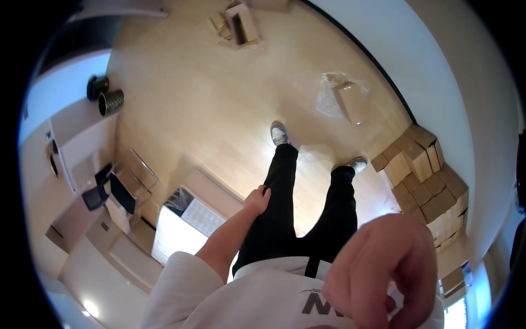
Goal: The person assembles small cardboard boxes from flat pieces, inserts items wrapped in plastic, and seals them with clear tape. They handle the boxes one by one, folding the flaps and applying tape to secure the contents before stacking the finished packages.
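My left hand [257, 199] hangs beside my left thigh, against the black trousers [279, 197]. Its fingers are loosely bent, and nothing shows in them. Large and blurred, my right hand [382, 267] is raised close to the camera in front of my white T-shirt [254, 300]. Its fingers curl downward and hide part of the shirt's print; whether the fingertips hold anything cannot be seen. Before me on the wood floor [213, 103], past my feet, a brown cardboard box [352, 103] lies on clear plastic wrap [327, 98].
Stacked cardboard boxes [427, 181] line the wall at right. An opened carton [242, 24] lies farther ahead. At left stand two dark bins, one a patterned basket [111, 102], and a black chair [123, 193]. A white-topped table [178, 234] is near my left elbow.
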`<act>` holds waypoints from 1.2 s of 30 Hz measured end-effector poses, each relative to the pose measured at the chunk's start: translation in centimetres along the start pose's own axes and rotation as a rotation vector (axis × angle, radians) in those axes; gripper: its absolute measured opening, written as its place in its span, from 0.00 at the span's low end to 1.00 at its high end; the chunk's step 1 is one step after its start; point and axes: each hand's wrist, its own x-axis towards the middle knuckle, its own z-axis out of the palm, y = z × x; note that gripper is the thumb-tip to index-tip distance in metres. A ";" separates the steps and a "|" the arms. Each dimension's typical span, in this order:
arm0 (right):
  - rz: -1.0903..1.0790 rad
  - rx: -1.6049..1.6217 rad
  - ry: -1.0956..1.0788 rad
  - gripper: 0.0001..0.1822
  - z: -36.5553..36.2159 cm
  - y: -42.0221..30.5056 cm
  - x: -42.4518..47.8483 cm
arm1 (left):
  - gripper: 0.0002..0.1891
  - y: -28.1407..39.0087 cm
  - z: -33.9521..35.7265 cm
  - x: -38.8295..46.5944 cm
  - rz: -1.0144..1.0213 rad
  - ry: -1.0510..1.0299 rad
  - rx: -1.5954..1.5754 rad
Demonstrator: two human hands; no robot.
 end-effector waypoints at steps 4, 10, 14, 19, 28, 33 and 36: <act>0.066 -0.039 0.356 0.07 -3.7 2.3 6.9 | 0.23 -2.1 -2.7 -0.5 0.030 -0.032 -0.191; 1.503 -1.720 0.260 0.38 -13.3 7.5 7.2 | 0.24 -0.7 -13.0 -7.2 0.088 -0.274 0.057; 1.673 -1.447 0.285 0.30 -13.3 7.6 0.5 | 0.24 -0.1 -17.9 -8.1 0.145 -0.454 0.076; 1.456 -1.255 0.620 0.26 -14.1 2.5 3.3 | 0.25 1.1 -25.0 -4.7 0.310 -0.466 -0.155; 1.723 -1.476 0.637 0.30 -10.8 -12.6 15.1 | 0.24 14.1 -36.2 -1.3 0.914 -1.385 -0.110; 1.843 -1.045 0.687 0.23 -8.9 -13.7 16.8 | 0.14 18.1 -37.0 15.0 0.751 -1.183 -0.906; 1.710 -0.758 0.700 0.21 -9.3 -16.2 15.4 | 0.08 21.3 -38.5 31.2 0.042 -0.253 -0.634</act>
